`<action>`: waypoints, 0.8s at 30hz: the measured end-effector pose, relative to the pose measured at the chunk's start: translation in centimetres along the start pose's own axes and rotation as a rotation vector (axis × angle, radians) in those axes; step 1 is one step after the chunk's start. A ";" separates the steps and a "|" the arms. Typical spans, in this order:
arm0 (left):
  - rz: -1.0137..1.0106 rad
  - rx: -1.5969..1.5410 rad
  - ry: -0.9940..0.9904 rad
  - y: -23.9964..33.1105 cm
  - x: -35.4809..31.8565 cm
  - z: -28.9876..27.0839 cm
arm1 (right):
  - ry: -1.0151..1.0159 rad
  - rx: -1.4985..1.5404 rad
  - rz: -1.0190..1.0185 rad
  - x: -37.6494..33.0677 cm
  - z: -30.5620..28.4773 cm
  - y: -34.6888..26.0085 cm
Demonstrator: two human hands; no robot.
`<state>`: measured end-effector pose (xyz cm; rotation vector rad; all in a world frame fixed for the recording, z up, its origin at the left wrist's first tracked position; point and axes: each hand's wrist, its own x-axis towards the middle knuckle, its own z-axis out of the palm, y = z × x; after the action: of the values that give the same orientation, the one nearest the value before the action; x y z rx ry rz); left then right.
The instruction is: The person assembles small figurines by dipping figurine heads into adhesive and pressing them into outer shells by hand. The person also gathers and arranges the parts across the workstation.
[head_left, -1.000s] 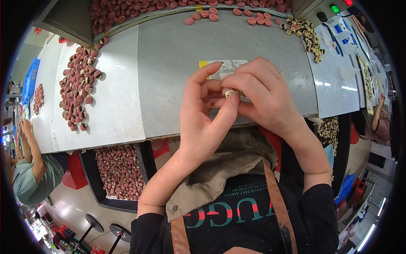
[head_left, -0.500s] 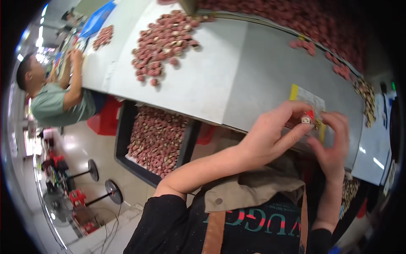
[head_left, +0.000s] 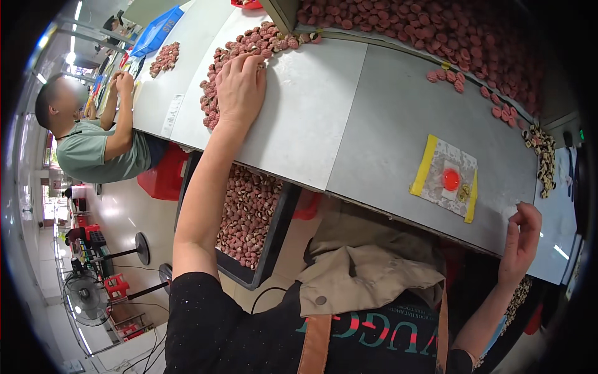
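My left hand (head_left: 240,90) reaches onto a pile of small round pink-and-cream pieces (head_left: 215,105) at the far left of the work surface. Its fingers are spread and bent over the pieces; the fingertips are partly hidden, and I see nothing held. At the near right edge, my right hand (head_left: 522,240) is loosely curled, with a gap between thumb and fingers. A blurred pale spot (head_left: 509,212) shows beside its fingertips; I cannot make out what it is. Left of it lies a pale sheet (head_left: 445,156) taped down with yellow strips, carrying a bright red disc (head_left: 451,179) and small gold-coloured bits (head_left: 463,192).
Pink round caps (head_left: 430,28) fill a bin at the back, and several lie loose before it. Dark-and-cream pieces (head_left: 545,156) lie at the right. A black crate (head_left: 268,255) of pink pieces stands below the table's left edge. A co-worker (head_left: 99,146) works farther left.
My hands have come apart from around a small face-like piece with a red top. The left swung to the far-left pile; the right shifted right and nearer. The sheet with the red disc is uncovered.
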<state>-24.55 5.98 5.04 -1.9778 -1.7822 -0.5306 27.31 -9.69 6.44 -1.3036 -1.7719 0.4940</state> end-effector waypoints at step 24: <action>0.393 -0.957 -0.216 30.5 7.6 5.6 | 0.149 -0.354 0.203 3.0 -13.0 10.4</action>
<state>6.58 12.73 2.74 -3.0160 -1.2575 -1.2202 43.59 -5.21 7.30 -1.7315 -1.6593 0.1884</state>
